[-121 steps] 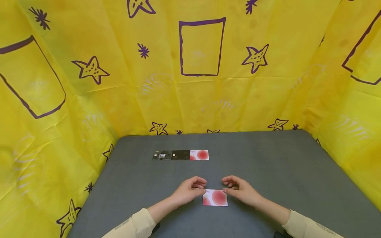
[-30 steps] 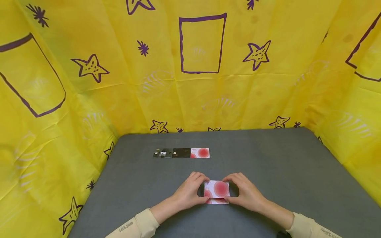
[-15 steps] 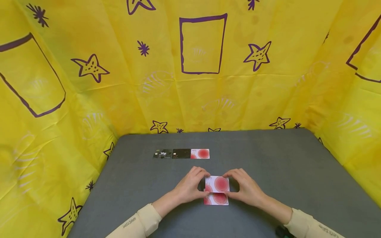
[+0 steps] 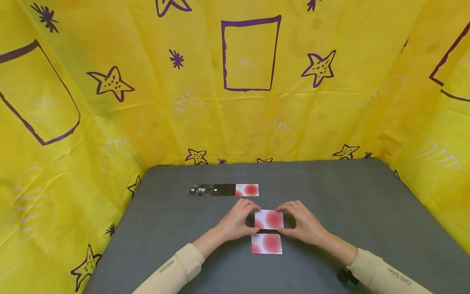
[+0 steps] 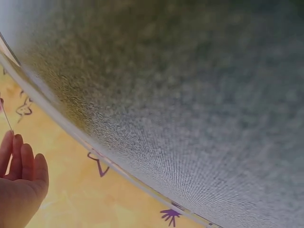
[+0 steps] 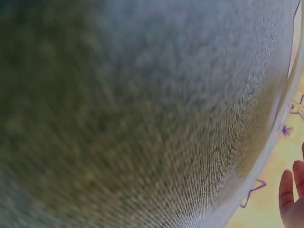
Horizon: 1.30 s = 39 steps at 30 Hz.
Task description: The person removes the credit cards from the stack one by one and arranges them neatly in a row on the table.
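Observation:
In the head view my left hand [image 4: 236,220] and my right hand [image 4: 302,223] pinch a white card with red circles [image 4: 271,219] by its two short sides, thumbs at the near corners and fingers at the far ones. A dark strip shows under its near edge. Just nearer to me, a second card of the same print [image 4: 267,243] lies flat on the grey table. At the frame's edge in the left wrist view, my left hand [image 5: 21,185] touches a thin card edge. Only part of my right hand [image 6: 292,199] shows in the right wrist view.
Farther back on the grey table [image 4: 330,196], three cards lie in a row: a dark Vip card [image 4: 200,190], a black VIP card [image 4: 224,190] and a white-and-red card [image 4: 247,190]. Yellow patterned cloth [image 4: 183,122] encloses the back and sides. A dark object [image 4: 346,277] sits by my right sleeve.
Both hands have taken hold of a white-and-red card and moved it away from me, uncovering the matching card below it. The back row stays put.

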{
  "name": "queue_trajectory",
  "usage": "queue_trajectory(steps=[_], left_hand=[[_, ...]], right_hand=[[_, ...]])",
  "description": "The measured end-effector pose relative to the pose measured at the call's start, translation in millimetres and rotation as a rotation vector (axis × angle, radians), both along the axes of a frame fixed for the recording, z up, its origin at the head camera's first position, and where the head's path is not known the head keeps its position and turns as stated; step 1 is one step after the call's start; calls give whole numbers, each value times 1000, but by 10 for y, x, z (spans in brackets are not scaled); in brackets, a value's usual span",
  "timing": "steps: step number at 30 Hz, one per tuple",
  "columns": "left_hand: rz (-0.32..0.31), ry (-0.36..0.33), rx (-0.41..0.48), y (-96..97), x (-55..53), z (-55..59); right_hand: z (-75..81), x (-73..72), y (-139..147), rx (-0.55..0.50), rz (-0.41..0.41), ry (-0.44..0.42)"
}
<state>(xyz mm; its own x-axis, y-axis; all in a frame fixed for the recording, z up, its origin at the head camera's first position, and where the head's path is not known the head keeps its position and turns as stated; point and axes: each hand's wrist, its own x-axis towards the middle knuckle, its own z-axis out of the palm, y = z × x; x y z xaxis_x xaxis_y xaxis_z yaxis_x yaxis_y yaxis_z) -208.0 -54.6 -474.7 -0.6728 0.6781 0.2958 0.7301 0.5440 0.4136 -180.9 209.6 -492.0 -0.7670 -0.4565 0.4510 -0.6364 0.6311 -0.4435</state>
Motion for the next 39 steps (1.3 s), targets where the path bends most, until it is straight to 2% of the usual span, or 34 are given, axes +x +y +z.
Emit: queue_trajectory(steps=[7,19,24,31,35,39], left_hand=[[35,-62,-28,54,-98,1],[28,-33,-44,136,-321,-30],[30,-42,-50,166,-416,-40],[32,-8,-57,225,-559,-91],[55,-19,-92,263,-625,-103],[80,-38,-139,299,-693,-109]], right_hand=[[-3,-104,35,14,-9,-15],[-35,-311,92,33,-9,-7],[-38,-400,114,43,-18,-28],[-38,-526,155,65,-42,-68],[-63,-602,184,78,-42,-74],[-73,-660,212,91,-57,-116]])
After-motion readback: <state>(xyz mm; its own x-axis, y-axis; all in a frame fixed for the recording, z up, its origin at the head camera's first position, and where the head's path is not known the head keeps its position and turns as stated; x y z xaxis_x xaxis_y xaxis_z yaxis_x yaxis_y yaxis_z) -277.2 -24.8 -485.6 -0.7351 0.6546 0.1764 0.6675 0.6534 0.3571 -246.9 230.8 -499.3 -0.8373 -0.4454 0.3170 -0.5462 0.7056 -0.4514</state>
